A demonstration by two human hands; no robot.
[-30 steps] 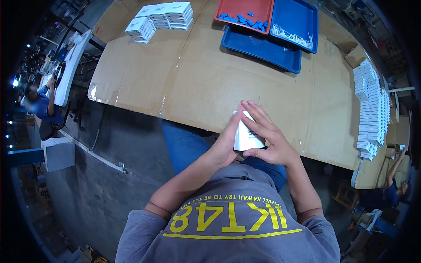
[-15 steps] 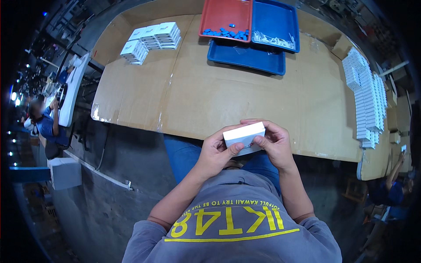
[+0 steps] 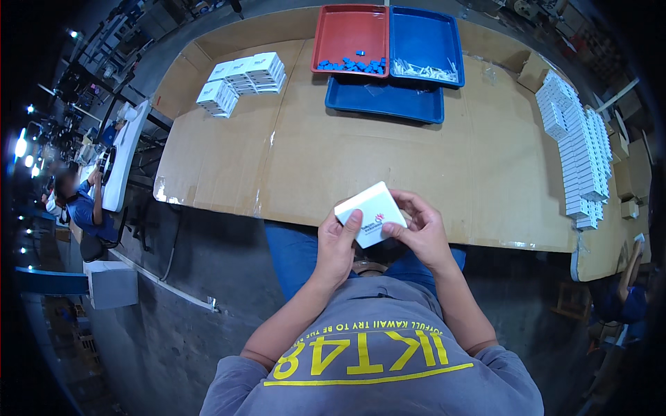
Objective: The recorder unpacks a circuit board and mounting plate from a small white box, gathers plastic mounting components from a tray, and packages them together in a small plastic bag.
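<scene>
A small white box [image 3: 369,220] with a printed mark on its face is held between my two hands, just in front of the table's near edge. It is tilted, with its printed face turned up. My left hand [image 3: 338,239] grips the left side, thumb lying on the face. On the right side my right hand [image 3: 423,230] holds it, the thumb pressing the lower right corner and the fingers behind. The fingers under the box are mostly hidden.
Stacked white boxes [image 3: 239,76] stand at the table's far left, and a long stack of white boxes [image 3: 579,152] lines the right. At the back are a red tray [image 3: 350,35] with blue pieces, a blue tray [image 3: 424,35] with white sticks, and another blue tray [image 3: 381,102].
The white box has been turned so that its printed face now shows more fully upward. Both hands have shifted their hold along with it. The whole view has also moved slightly.
</scene>
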